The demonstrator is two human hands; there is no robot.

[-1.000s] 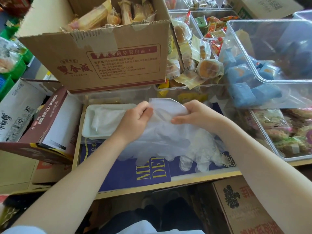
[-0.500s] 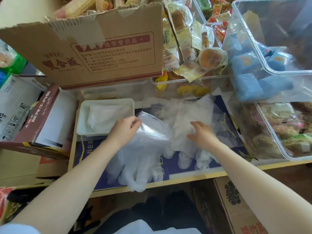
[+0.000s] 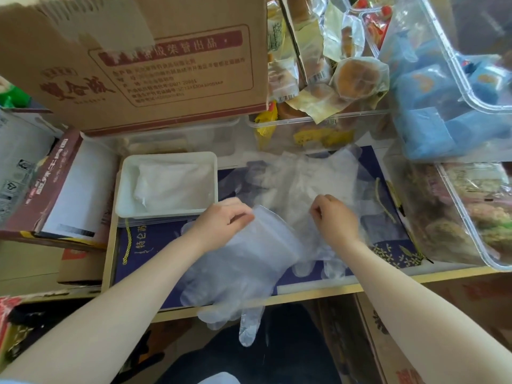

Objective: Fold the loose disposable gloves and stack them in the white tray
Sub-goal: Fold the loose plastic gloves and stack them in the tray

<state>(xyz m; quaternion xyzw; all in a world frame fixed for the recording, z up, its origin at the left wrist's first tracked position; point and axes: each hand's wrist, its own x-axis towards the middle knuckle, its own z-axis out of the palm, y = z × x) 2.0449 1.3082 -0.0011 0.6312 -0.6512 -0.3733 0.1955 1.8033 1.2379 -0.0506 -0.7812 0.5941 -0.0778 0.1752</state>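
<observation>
A clear disposable glove (image 3: 243, 270) lies over the front edge of the blue board, its fingers hanging past the wooden rim. My left hand (image 3: 221, 223) pinches its cuff. My right hand (image 3: 335, 217) has curled fingers that pinch the plastic of the loose glove pile (image 3: 304, 178) behind it. The white tray (image 3: 127, 187) sits at the left of the board with folded gloves (image 3: 171, 187) inside.
A big cardboard box (image 3: 155, 67) of snacks stands behind the tray. Clear plastic bins (image 3: 457, 106) with wrapped pastries crowd the back and right. A maroon box (image 3: 52, 184) lies to the left. The blue board (image 3: 149, 245) has a wooden front rim.
My left hand has pulled one glove off the pile toward the front edge; its fingers now hang over the rim. My right hand dropped onto the pile and pinches it.
</observation>
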